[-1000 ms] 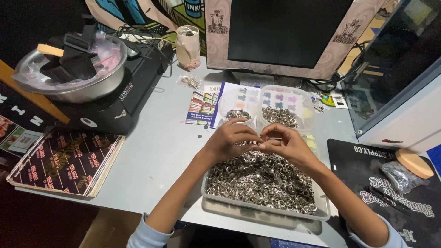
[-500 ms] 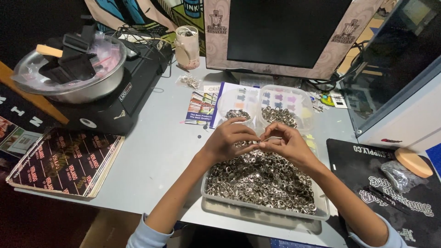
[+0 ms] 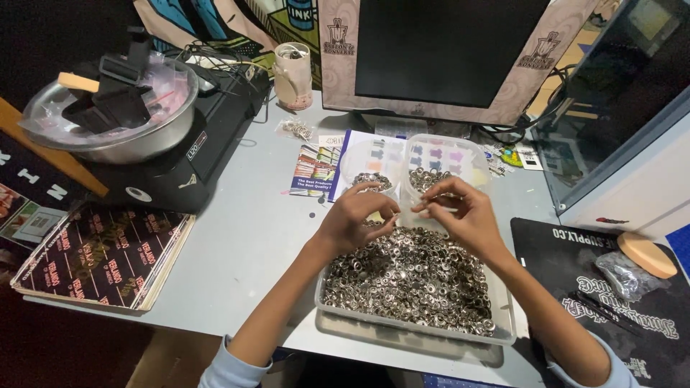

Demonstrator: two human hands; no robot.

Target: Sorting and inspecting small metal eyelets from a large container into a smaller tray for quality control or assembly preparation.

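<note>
A clear plastic tray (image 3: pixel 503 332) heaped with several small silver metal rings (image 3: pixel 410 280) sits on the grey desk in front of me. Both hands hover over its far edge. My left hand (image 3: pixel 356 215) has its fingers pinched together on a small metal piece. My right hand (image 3: pixel 460 212) faces it, fingertips also pinched on a tiny piece. The fingertips of the two hands are a little apart. Just beyond them stand two clear round tubs (image 3: pixel 371 161) (image 3: pixel 444 154), each holding a small pile of metal pieces.
A monitor (image 3: pixel 438 57) stands at the back. A black machine (image 3: pixel 172 165) with a metal bowl (image 3: pixel 108 108) fills the left. A stack of dark printed cards (image 3: pixel 100 259) lies at the front left, a black mat (image 3: pixel 611 287) at the right, a leaflet (image 3: pixel 316 169) mid-desk.
My hands have drawn slightly apart; a second ago their fingertips were touching over the tray's far edge.
</note>
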